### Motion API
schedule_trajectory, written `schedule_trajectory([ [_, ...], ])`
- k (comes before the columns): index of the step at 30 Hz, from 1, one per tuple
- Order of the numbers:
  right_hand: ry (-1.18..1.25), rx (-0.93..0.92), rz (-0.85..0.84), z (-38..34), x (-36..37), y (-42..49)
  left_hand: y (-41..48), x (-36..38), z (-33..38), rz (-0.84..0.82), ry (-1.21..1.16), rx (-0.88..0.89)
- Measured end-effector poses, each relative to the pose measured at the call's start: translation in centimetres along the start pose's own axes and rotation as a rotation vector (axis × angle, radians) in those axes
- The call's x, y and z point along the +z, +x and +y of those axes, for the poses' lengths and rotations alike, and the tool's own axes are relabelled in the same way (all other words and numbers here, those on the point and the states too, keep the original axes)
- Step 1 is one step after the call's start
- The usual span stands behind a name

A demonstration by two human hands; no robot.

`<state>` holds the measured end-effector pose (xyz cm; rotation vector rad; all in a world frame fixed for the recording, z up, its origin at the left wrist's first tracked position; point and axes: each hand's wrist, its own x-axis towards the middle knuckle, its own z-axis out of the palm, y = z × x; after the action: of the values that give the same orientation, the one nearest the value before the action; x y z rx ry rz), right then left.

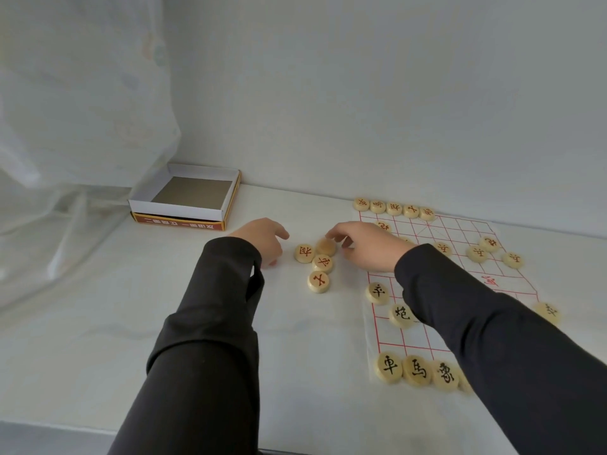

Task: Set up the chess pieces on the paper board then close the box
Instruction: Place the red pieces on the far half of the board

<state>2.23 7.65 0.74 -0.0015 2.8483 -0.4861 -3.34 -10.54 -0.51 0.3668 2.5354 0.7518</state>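
Observation:
The paper board (pixel 423 336), white with a red grid, lies on the right of the table. A row of red-lettered wooden pieces (pixel 394 208) lines its far edge, and black-lettered pieces (pixel 417 370) line its near edge. Left of the board sits a small cluster of loose red pieces (pixel 318 281). My right hand (pixel 368 246) reaches over that cluster, its fingertips pinching a blank-faced piece (pixel 325 247) that looks blurred. My left hand (pixel 264 241) rests on the table left of the cluster, fingers loosely curled and holding nothing. The open white box (pixel 184 205) sits at the back left.
The box tray sits on top of its red-orange lid (pixel 179 223). A sheer curtain (pixel 75 142) hangs at the left, beside the box. A pale wall rises just behind the table. More pieces (pixel 476 253) are scattered on the board's right half.

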Motion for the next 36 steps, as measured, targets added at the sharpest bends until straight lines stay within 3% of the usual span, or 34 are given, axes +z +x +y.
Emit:
schedule_trajectory([
  [10,-0.28,-0.088,0.082,-4.1,1.8,2.8,0.3,-0.1,-0.3,0.059,-0.005,-0.08],
  [20,0.22,-0.023,0.347,0.1,-0.5,0.2,0.2,3.0,4.1,0.412,-0.222,0.077],
  [24,0.384,0.047,0.423,3.2,-1.9,-1.1,0.6,4.3,6.2,0.392,-0.247,0.115],
  [36,0.317,0.299,0.553,13.4,-6.1,-2.7,2.0,8.9,13.4,0.319,-0.326,0.325],
])
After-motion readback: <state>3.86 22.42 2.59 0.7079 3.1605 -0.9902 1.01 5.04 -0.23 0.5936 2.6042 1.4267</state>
